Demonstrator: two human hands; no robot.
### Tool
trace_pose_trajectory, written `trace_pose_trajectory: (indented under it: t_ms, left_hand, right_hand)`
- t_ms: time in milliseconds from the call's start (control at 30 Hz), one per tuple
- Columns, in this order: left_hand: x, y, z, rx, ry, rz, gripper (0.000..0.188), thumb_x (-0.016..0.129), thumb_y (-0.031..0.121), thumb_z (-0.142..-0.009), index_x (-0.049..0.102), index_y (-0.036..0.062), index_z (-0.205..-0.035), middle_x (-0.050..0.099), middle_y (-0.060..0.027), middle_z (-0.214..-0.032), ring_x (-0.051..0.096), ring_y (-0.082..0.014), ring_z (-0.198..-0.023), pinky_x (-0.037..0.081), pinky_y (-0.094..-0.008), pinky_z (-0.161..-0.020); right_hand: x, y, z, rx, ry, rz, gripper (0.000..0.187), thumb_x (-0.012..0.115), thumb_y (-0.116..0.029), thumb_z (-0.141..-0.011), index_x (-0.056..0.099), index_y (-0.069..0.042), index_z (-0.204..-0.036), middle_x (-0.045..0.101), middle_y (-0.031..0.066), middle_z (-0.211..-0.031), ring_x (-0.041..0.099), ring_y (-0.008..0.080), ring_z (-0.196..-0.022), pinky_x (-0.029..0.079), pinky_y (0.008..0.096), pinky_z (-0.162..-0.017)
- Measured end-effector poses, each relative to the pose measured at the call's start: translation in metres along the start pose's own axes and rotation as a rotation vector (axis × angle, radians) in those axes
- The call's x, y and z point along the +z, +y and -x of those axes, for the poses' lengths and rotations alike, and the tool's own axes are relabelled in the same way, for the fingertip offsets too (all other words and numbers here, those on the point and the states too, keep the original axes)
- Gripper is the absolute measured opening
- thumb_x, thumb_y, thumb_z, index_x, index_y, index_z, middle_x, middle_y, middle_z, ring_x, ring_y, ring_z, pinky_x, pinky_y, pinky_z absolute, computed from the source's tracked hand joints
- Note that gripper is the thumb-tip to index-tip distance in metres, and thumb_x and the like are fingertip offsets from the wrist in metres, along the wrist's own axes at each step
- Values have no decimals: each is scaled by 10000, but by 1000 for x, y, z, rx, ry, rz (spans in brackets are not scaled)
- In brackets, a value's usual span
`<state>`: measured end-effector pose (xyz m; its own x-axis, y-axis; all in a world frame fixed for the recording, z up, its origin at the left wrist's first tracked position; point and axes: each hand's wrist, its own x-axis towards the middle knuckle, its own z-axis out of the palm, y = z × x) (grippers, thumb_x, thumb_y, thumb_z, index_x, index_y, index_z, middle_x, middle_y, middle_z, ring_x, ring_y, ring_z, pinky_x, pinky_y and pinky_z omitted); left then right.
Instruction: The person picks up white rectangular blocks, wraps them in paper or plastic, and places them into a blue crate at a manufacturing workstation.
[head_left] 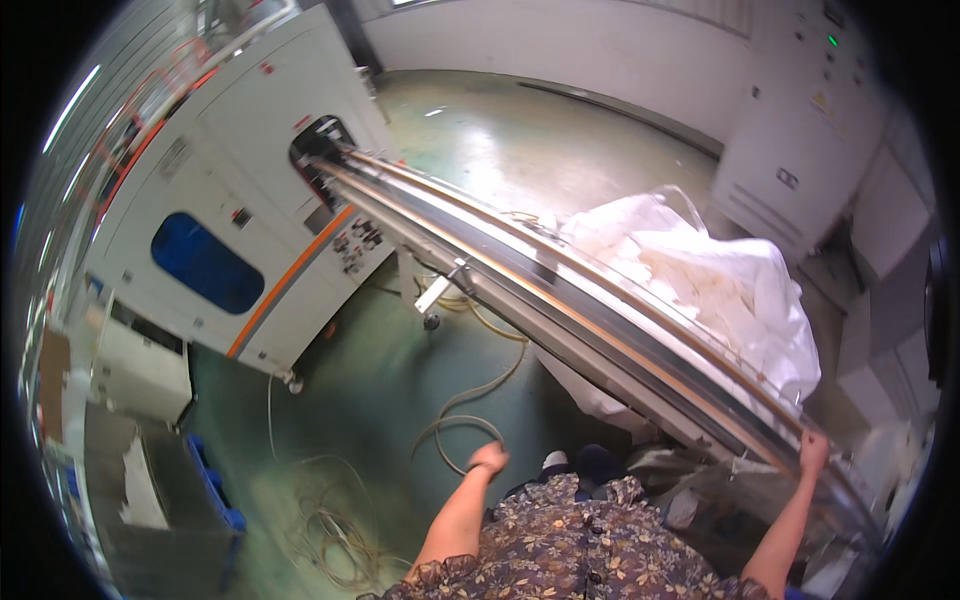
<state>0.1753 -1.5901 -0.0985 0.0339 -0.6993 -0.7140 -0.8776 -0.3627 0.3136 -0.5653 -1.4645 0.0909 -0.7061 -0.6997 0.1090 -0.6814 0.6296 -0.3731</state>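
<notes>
From where I stand, the person's right hand rests on the outer rail of a long conveyor with a dark belt and orange-brown side strips; the fingers bend over the edge, but I cannot tell whether they grip it. The left hand hangs over the floor, fingers curled in; its palm is turned out of sight, so I cannot tell whether it pinches anything. Below it, or close by, loops a pale yellowish hose. The conveyor slants from beside the right hand up to the dark opening of a big white machine cabinet, where its far end is hard to make out; its near end blurs toward the rim. Behind it bulges a white plastic sack of pale scraps, its lower part hidden by the conveyor. A tall whitish control cabinet is cut off above.
</notes>
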Motion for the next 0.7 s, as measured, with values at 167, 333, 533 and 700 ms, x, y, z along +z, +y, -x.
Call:
trace_pose_trajectory:
  t_ms: [167, 333, 533, 700]
  left_hand:
    - [37, -245, 83, -907, 252, 808, 348, 498, 261, -842, 678, 41, -642, 663, -183, -648, 629, -357, -549, 495, -483, -492]
    - [61, -256, 158, -852, -156, 892, 366, 476, 231, -891, 647, 49, -624, 632, -171, -604, 601, -303, -528, 480, -439, -480]
    - [109, -129, 90, -385, -88, 626, 261, 515, 203, -916, 655, 49, -759, 636, -143, -682, 609, -232, -619, 486, -370, -576]
    - [37, 39, 9, 248, 367, 575, 185, 548, 179, -936, 662, 49, -871, 640, -120, -746, 615, -173, -695, 491, -313, -656]
  right_hand:
    - [-10, -12, 13, 104, -12, -120, 306, 608, -222, -871, 657, 47, -733, 548, 132, -546, 579, 205, -520, 434, 350, -551]
    - [-11, -20, 14, 69, -12, -138, 284, 603, -206, -871, 668, 33, -731, 545, 79, -532, 543, 161, -487, 407, 322, -514]
    - [-7, -1, 11, 156, -55, -127, 284, 626, -210, -871, 643, 38, -732, 564, 93, -555, 561, 171, -503, 417, 334, -523]
    - [4, 2, 11, 25, -343, -135, 194, 614, -133, -846, 631, 39, -757, 609, 117, -587, 612, 193, -507, 474, 359, -520]
